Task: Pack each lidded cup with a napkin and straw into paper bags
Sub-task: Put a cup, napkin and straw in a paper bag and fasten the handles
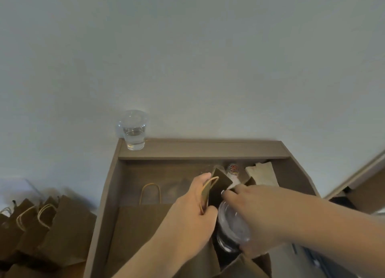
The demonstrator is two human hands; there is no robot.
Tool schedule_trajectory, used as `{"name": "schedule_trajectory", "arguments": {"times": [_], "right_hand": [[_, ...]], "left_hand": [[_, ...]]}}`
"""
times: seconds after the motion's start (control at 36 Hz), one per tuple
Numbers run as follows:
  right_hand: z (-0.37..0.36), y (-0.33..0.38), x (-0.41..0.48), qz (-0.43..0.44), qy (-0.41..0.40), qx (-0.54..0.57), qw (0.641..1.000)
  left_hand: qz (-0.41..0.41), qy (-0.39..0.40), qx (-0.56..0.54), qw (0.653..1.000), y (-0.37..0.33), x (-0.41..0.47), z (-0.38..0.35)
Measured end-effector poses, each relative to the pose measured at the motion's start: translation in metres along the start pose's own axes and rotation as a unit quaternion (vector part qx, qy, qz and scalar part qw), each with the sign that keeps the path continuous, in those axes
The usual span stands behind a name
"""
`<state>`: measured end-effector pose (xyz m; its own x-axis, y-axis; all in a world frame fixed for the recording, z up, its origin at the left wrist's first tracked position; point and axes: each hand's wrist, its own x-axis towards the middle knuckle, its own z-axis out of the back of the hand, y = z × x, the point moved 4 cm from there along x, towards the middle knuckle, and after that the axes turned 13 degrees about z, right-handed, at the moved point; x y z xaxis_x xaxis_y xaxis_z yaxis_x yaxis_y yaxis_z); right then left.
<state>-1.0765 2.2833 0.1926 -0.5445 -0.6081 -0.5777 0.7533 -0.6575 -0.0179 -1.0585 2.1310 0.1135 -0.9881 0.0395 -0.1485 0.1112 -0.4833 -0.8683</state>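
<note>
A lidded cup (pixel 233 225), lower centre of the frame, is gripped by the curled fingers of the right hand (pixel 250 204) at the mouth of a paper bag (pixel 220 180), whose rim is pinched by the left hand (pixel 193 213). Clear liquid is held in a second cup (pixel 134 132), left of centre.

The paper bag (pixel 220 184) I hold is plain dark brown, with a tan handle (pixel 210 180). The lidded cup (pixel 233 225) I grip is clear. Another cup (pixel 134 131), also clear, holds colourless liquid. The desk (pixel 208 150) is grey-brown, the wall (pixel 187 58) pale grey-white, the napkins (pixel 262 173) off-white. A row of bags (pixel 52 236) is the same plain brown.
</note>
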Motion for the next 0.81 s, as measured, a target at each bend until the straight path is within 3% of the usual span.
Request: {"name": "schedule_trajectory", "arguments": {"times": [0.22, 0.33, 0.47, 0.67, 0.81], "right_hand": [[-0.043, 0.001, 0.062, -0.058, 0.108, -0.013, 0.992], [-0.059, 0.009, 0.084, -0.021, 0.156, -0.016, 0.987], [-0.078, 0.007, 0.103, 0.030, 0.212, -0.098, 0.972], [-0.091, -0.044, 0.110, -0.033, 0.175, -0.071, 0.981], [-0.087, -0.066, 0.093, -0.005, 0.179, -0.055, 0.982]], "left_hand": [[0.014, 0.020, 0.012, 1.000, 0.001, -0.005, -0.003], [0.017, 0.013, 0.013, 1.000, 0.004, -0.006, -0.004], [0.008, -0.001, 0.006, 1.000, 0.007, -0.004, -0.009], [-0.027, -0.022, 0.005, 0.999, 0.002, 0.004, -0.019], [-0.014, -0.015, 0.011, 1.000, -0.011, 0.013, -0.035]]}}
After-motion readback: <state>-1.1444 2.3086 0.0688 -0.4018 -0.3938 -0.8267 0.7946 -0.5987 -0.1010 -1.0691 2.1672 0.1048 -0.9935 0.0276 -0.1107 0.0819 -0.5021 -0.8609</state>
